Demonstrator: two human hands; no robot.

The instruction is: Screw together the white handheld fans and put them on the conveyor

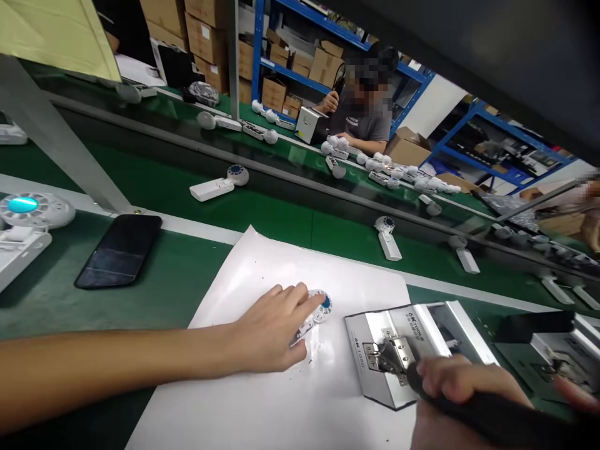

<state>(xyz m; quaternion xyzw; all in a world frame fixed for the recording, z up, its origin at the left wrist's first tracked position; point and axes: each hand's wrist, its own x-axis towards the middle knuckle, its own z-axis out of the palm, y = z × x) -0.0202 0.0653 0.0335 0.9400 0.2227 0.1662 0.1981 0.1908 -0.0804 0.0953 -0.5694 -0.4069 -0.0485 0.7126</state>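
Observation:
My left hand (276, 325) is closed around a small white handheld fan (320, 310) with a round slotted head and blue centre, over a white sheet (225, 400). Its index finger lies across the fan's head, and the fingers partly hide the body. At the lower right, my right hand (469, 387) grips a black electric screwdriver (492, 403), slightly blurred. The tool's front end reaches the metal plate of a silver screw feeder (382, 356); its exact tip is hard to make out.
A black phone (119, 251) and another white fan (35, 211) lie at left. Beyond the bench runs a green conveyor (290, 215) carrying spaced fans. A second screw feeder (548, 350) stands at right. Across the line, a person (370, 112) sits behind several white fans.

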